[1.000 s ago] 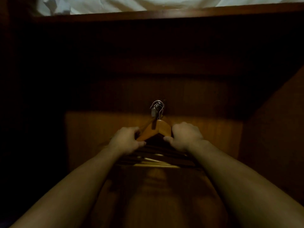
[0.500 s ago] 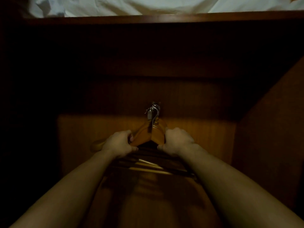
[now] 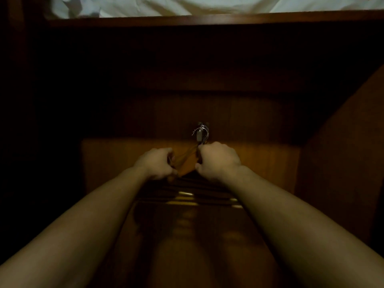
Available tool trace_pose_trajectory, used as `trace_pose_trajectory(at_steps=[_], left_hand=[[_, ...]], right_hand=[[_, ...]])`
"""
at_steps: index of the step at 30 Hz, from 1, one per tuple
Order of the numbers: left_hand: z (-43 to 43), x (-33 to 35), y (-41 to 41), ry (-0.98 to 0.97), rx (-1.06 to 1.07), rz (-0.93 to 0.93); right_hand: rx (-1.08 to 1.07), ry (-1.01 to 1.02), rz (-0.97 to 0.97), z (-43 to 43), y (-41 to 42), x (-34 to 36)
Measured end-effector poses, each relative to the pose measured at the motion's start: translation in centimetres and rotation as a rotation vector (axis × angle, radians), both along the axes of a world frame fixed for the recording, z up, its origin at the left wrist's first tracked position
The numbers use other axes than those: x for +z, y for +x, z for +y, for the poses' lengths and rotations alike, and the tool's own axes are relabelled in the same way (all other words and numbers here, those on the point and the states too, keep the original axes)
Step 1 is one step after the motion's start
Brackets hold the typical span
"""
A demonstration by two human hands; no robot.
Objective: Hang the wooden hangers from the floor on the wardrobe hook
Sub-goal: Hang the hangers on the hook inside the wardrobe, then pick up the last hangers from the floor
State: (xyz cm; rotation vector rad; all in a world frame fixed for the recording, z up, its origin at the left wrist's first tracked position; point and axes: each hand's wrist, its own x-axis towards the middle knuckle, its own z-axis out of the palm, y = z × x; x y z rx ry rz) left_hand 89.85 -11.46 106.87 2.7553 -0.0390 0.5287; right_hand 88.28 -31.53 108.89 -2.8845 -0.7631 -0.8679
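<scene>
Reaching into a dim wooden wardrobe [image 3: 239,121] with both arms outstretched. Gripping the wooden hangers [image 3: 187,163] from either side: left hand [image 3: 155,164] curled closed around the left shoulder of the bundle, right hand [image 3: 218,161] wrapped shut on the neck just below the wire loops. Fingers of both hands folded tight onto the wood, not spread (individual fingertips hidden on the far side, so exact placement not readable). Holding the hangers up off the floor, right under the wardrobe hook [image 3: 200,133], with the shiny metal hanger hooks [image 3: 204,132] bunched at it; in this dark view, not possible to say whether every loop is seated over the hook or only resting against it. Showing several lower bars [image 3: 187,199] below the wrists, catching a little light. Lying across the top of the view, pale bedding [image 3: 207,5] on a wooden ledge.

Judging the step as seating the loops and getting ready to let go. Risking, from here, a release before all loops are over the hook: any loose one likely sliding off and dropping the hanger back down. Risking also tangled wires, with several loops crowding one small hook and pushing a neighbour off. Working nearly blind in the shadow, so feeling for the weight transfer before opening either hand seems wise.
</scene>
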Motion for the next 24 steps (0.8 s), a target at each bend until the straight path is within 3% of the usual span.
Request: trace_pose_trajectory(at_steps=[9, 24], left_hand=[[1.1, 2.6, -2.4, 0.028, 0.016, -0.05], [2.6, 2.5, -9.4, 0.091, 0.316, -0.054]], right_hand=[[0.009, -0.022, 0.094, 1.5, -1.5, 1.6], [0.36, -0.042, 0.037, 6.8, -2.4, 1.0]])
